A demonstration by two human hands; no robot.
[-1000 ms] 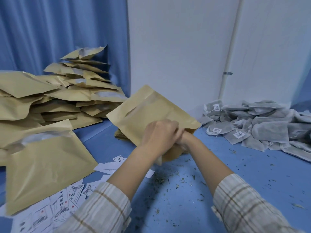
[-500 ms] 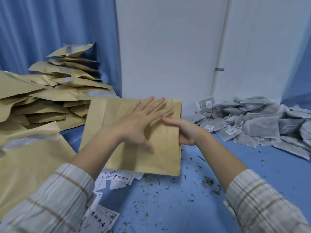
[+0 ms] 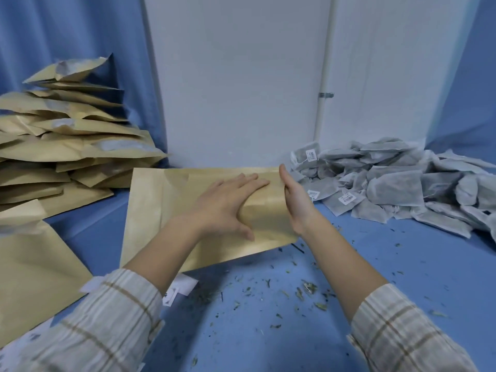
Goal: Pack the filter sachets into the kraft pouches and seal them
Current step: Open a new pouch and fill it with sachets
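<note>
A kraft pouch [image 3: 158, 208] lies flat on the blue table [image 3: 402, 264] in the middle of the view. My left hand [image 3: 225, 208] presses down on its right half with the fingers straight and spread. My right hand [image 3: 295, 202] stands on edge against the pouch's right side, fingers straight. A heap of grey filter sachets [image 3: 397, 183] with small white tags lies at the right, by the wall.
A tall stack of kraft pouches [image 3: 69, 140] fills the back left. Another large kraft pouch [image 3: 32, 272] lies at the near left. White printed labels [image 3: 177, 288] poke out from under the pouch. Dried herb crumbs [image 3: 300, 291] are scattered in front.
The pouch, held up in both hands a second ago, now lies flat on the table. My left hand has slid right along it, and my right hand has come against its right edge.
</note>
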